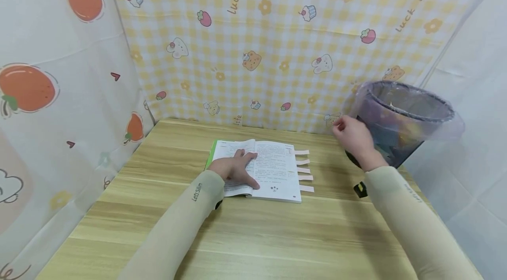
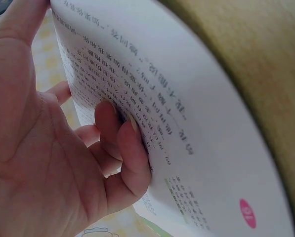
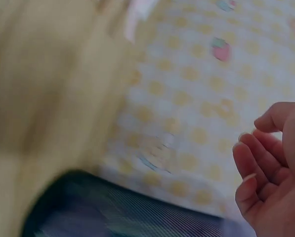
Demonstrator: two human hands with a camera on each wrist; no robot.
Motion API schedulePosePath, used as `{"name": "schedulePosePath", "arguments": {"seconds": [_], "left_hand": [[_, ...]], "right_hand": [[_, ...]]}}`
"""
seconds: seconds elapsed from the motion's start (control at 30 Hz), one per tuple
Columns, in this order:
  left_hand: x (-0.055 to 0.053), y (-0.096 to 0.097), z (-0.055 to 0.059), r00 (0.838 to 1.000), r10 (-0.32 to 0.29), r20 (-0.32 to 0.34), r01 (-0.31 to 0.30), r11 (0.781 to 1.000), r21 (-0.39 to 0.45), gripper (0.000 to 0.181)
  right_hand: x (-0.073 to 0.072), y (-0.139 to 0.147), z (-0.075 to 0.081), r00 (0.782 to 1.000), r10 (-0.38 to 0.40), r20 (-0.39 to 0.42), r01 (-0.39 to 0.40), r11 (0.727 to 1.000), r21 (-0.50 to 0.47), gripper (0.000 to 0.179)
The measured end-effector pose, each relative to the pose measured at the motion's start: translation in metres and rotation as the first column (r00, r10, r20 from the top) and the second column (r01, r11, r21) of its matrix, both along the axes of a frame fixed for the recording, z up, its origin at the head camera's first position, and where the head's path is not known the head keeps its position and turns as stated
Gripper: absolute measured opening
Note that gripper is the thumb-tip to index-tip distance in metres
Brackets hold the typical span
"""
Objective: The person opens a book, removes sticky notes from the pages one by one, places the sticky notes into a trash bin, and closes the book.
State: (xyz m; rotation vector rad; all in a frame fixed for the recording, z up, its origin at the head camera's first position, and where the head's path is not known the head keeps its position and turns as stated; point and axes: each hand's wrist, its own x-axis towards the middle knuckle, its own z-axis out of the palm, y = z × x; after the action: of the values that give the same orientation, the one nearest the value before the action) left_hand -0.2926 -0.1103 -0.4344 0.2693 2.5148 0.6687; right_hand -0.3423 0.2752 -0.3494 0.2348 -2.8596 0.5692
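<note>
Worktop (image 1: 277, 236) is filling the lower head view. Bag-lined bin (image 1: 400, 123) is standing at its far right. Open book (image 1: 277, 163) is lying mid-worktop, printed pages up. Left hand (image 1: 236, 170) is pressing the book, grip spreading across the pages, thumb touching the right page. Right hand (image 1: 354, 139) is hovering beside the bin, grip curling loosely, holding nothing visible. Pale pink strips (image 1: 304, 170) are protruding from the book's right edge.

Head camera facing forward and down over my forearms (image 1: 186, 222), taking in tabletop (image 1: 273, 240) and gingham curtain (image 1: 277, 29), left wrist camera close by my left hand (image 1: 236, 170), sharing the open book (image 1: 275, 170) with the head view, right wrist camera near my right hand (image 1: 354, 138), sharing curtain and mesh wastebasket (image 1: 390, 137) with it.
</note>
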Motion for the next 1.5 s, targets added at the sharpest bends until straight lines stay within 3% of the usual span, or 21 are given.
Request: {"name": "schedulePosePath", "arguments": {"seconds": [0.23,0.43,0.7,0.9,1.27,1.5], "left_hand": [[0.001,0.000,0.000,1.000,-0.002,-0.003,0.002,1.000,-0.003,0.118],[0.001,-0.001,-0.001,1.000,0.000,0.003,0.000,1.000,0.003,0.119],[0.000,-0.001,-0.003,1.000,0.009,0.014,-0.009,1.000,0.016,0.118],[0.000,-0.001,-0.001,1.000,0.004,0.017,-0.004,1.000,0.018,0.118],[-0.003,0.000,-0.002,1.000,0.005,0.009,-0.005,1.000,0.009,0.119],[-0.003,-0.001,-0.003,1.000,0.004,0.011,-0.004,1.000,0.016,0.119]], "right_hand": [[-0.019,-0.018,-0.054,0.985,0.095,0.142,-0.101,0.994,0.036,0.032],[-0.030,-0.027,-0.080,0.972,0.166,0.168,-0.179,0.982,0.062,0.034],[-0.029,-0.034,-0.092,0.947,0.196,0.254,-0.234,0.964,0.128,0.042],[-0.026,-0.036,-0.096,0.957,0.198,0.211,-0.242,0.948,0.207,0.035],[-0.030,-0.037,-0.102,0.973,0.165,0.162,-0.201,0.950,0.237,0.015],[-0.032,-0.042,-0.105,0.953,0.181,0.243,-0.229,0.956,0.183,0.044]]}}
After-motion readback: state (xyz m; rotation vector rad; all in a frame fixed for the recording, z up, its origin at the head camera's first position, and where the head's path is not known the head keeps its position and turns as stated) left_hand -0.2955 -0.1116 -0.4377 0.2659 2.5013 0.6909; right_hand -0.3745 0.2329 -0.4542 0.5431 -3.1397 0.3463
